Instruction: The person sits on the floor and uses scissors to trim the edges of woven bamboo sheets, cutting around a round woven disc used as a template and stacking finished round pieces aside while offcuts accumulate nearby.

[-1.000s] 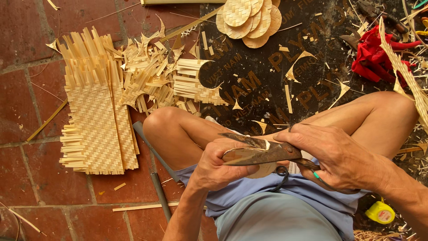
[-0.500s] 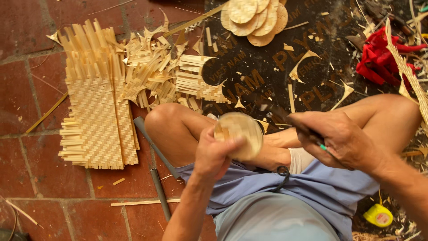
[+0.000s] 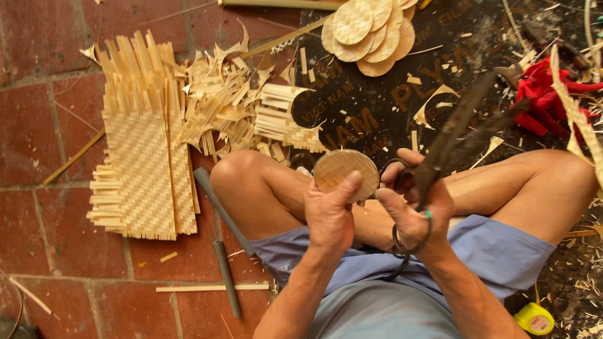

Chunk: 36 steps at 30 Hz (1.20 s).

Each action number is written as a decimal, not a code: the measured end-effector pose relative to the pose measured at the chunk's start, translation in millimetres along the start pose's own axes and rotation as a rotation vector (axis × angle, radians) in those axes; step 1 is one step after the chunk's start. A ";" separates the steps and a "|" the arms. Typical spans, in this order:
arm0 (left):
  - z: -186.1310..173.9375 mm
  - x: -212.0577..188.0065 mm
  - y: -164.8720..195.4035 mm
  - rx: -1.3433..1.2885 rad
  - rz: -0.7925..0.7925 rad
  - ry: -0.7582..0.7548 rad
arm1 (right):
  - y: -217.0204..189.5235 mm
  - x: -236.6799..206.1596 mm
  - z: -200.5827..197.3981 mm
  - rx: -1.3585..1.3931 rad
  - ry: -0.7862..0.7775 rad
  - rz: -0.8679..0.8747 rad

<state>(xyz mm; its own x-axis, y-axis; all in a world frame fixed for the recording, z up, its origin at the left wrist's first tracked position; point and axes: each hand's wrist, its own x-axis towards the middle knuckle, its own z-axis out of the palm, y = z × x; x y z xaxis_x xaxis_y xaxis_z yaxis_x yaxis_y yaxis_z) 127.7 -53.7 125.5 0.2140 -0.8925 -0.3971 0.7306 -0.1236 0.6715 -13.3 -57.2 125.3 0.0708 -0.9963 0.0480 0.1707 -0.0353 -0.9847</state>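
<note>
Woven bamboo disc (image 3: pixel 344 171), trimmed round, pinched in left hand (image 3: pixel 330 216); right hand (image 3: pixel 414 213) closed on scissors (image 3: pixel 452 141). Finished discs (image 3: pixel 370 31) stacked beyond; uncut mat (image 3: pixel 141 169) remains on floor.

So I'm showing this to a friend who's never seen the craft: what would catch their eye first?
Probably the woven disc held up in the left hand at centre, with dark shears gripped in the right hand beside it. Next, the woven mat with loose strip ends on the red brick floor at left, and the stack of finished discs up top.
</note>
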 end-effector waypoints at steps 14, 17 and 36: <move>3.0 -0.7 -3.9 -0.149 -0.206 -0.156 | -3.4 7.3 -50.8 -0.043 -0.105 0.267; 8.4 -1.8 1.1 -0.194 -0.158 -0.192 | -7.9 -2.2 -48.5 -0.143 -0.250 0.261; 17.7 -16.8 -8.3 -0.195 -0.066 -0.063 | 3.2 -18.8 -45.4 -0.203 -0.254 0.402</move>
<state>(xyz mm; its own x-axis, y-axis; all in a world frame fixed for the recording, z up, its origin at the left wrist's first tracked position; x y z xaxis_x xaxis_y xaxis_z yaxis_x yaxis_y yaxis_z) 106.6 -45.4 137.7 0.1253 -0.9112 -0.3925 0.8547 -0.1018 0.5091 -58.7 -42.1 113.6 0.3325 -0.8846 -0.3271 -0.1119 0.3073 -0.9450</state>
